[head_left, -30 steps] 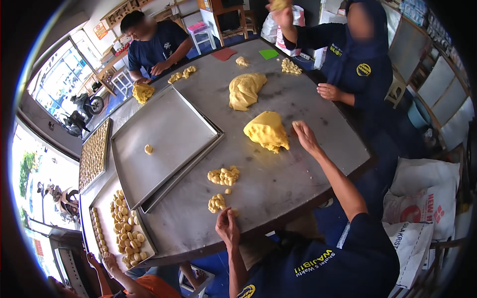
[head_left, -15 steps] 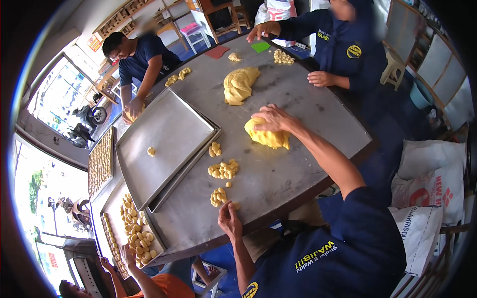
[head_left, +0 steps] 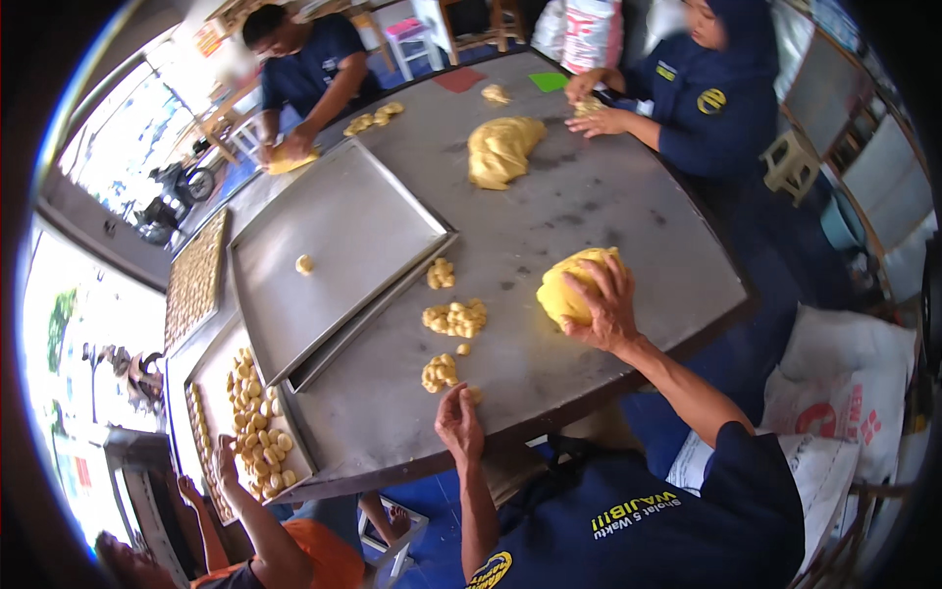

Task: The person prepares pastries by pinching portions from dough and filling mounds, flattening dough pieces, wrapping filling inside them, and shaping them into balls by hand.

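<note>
My right hand [head_left: 606, 302] presses over a smooth yellow dough lump [head_left: 562, 291] on the metal table, fingers bent around its near right side. My left hand [head_left: 459, 427] is at the table's near edge, its fingers curled together. By those fingertips lies a small dough piece [head_left: 476, 395], partly hidden; I cannot make out whether they hold anything. Just beyond is a cluster of dough balls [head_left: 440, 372]. Farther away sit a wider cluster [head_left: 454, 318] and a smaller one [head_left: 441, 273]. Toward the back rests a larger dough mound [head_left: 503, 150].
An almost bare metal tray [head_left: 339, 245] is stacked on another at left. Trays of small dough pieces [head_left: 196, 280] and round ones [head_left: 260, 442] stand beyond. Co-workers' hands handle dough at back left [head_left: 292, 149] and back right [head_left: 595, 106]; an orange-sleeved person reaches into the near-left tray.
My right hand has drawn the dough lump toward me and rightward, and the lump looks more compact. The back-right co-worker's hands have come together around a dough cluster. My left hand has hardly moved.
</note>
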Tool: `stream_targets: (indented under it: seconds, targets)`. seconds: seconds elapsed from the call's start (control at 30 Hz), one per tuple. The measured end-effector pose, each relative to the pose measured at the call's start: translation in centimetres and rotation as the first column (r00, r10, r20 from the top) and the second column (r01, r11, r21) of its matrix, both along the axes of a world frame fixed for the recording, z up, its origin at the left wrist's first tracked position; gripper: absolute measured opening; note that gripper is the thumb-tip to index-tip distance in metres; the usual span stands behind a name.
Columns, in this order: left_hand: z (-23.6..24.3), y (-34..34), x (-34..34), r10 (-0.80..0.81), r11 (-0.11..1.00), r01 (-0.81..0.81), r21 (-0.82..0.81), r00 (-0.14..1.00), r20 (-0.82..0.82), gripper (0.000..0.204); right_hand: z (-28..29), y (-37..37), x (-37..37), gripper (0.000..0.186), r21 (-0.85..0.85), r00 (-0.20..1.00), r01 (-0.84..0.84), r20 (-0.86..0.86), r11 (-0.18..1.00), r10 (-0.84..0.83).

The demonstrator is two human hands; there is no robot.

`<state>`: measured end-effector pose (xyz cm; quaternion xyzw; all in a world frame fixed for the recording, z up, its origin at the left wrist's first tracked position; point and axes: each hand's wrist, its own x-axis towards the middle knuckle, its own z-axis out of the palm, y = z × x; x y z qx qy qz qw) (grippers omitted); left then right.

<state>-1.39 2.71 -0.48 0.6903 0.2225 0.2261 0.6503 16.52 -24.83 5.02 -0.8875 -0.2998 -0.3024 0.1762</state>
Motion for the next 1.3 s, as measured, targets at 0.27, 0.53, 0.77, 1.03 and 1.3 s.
stream_targets:
  seconds: [0.27, 0.53, 0.77, 1.03, 1.3]
  targets:
    - [0.6, -0.1, 0.0, 0.009, 0.997, -0.005, 0.083, 0.998, -0.056, 0.023, 0.4, 7.5, 4.4, 0.066, 0.080, 0.881, 0.474, -0.052, 0.877, -0.471]
    - [1.1, 0.3, -0.6, -0.009, 0.993, 0.018, 0.113, 0.997, -0.082, 0.021, -0.5, 2.4, 0.0, 0.071, 0.260, 0.984, 0.169, -0.106, 0.951, -0.146]
    - [0.2, 0.0, 0.2, 0.002, 0.999, -0.003, 0.039, 1.000, 0.028, 0.018, -1.2, 0.8, -3.0, 0.077, 0.086, 0.967, 0.215, -0.157, 0.973, -0.200]
    - [0.1, -0.4, 0.6, 0.020, 1.000, -0.020, -0.005, 0.999, 0.037, 0.026, -3.1, 0.1, -2.6, 0.033, 0.130, 0.967, 0.235, -0.127, 0.963, -0.219]
    - [0.0, -0.3, 0.2, 0.054, 0.996, -0.056, 0.073, 0.998, 0.038, 0.028, -3.4, -1.7, -6.4, 0.035, 0.175, 0.946, 0.188, -0.297, 0.967, -0.130]
